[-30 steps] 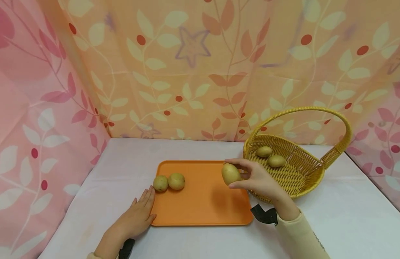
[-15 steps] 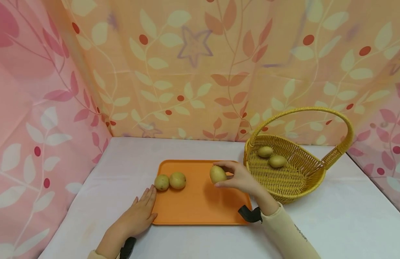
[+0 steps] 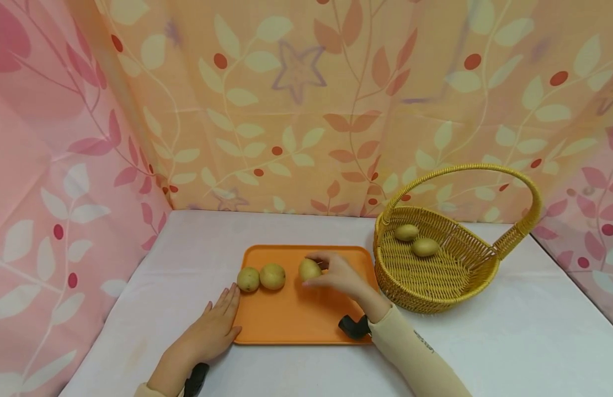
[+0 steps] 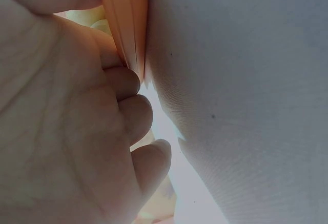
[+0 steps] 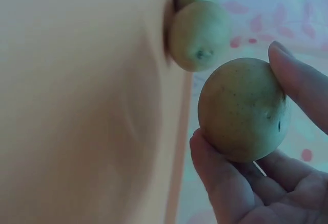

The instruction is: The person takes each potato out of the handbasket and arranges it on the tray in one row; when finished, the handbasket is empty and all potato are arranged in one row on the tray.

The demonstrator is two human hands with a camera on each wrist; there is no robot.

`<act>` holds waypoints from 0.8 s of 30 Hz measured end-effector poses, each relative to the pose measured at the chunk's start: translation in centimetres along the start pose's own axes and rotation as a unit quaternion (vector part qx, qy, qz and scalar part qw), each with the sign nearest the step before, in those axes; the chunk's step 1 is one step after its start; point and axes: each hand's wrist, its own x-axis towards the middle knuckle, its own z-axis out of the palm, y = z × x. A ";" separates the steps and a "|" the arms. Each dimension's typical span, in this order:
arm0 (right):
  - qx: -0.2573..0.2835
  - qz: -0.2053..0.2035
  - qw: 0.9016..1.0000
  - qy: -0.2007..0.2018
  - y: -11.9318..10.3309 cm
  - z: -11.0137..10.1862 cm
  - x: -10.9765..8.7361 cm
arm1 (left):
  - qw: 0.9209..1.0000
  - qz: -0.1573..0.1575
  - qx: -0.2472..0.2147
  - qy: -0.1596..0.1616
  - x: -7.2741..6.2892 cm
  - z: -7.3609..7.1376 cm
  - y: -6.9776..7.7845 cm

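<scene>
Currently one potato (image 3: 309,270) is pinched by the right hand (image 3: 338,274), thumb and fingertips round its sides, over the orange tray (image 3: 296,322), which is set apart from the table's (image 3: 202,237) back edge. Likely firm, fairly light, not fragile; smooth skin may slip a little, so best gripped across the widest part. Right hand is opened only to potato width. Left hand (image 3: 214,325) is laid with fingers straight, tray's left edge touched. Two other potatoes (image 3: 273,276) are seen near that edge, side by side.
</scene>
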 end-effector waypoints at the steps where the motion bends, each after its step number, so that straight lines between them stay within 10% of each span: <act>1: -0.002 0.004 1.000 0.000 0.1 0.2 0.2 | 1.000 0.000 -0.001 0.000 0.0 0.0 0.0; 24: -0.045 0.024 0.999 -0.008 1.3 2.5 2.4 | 1.000 -0.003 -0.003 -0.007 0.1 0.0 0.0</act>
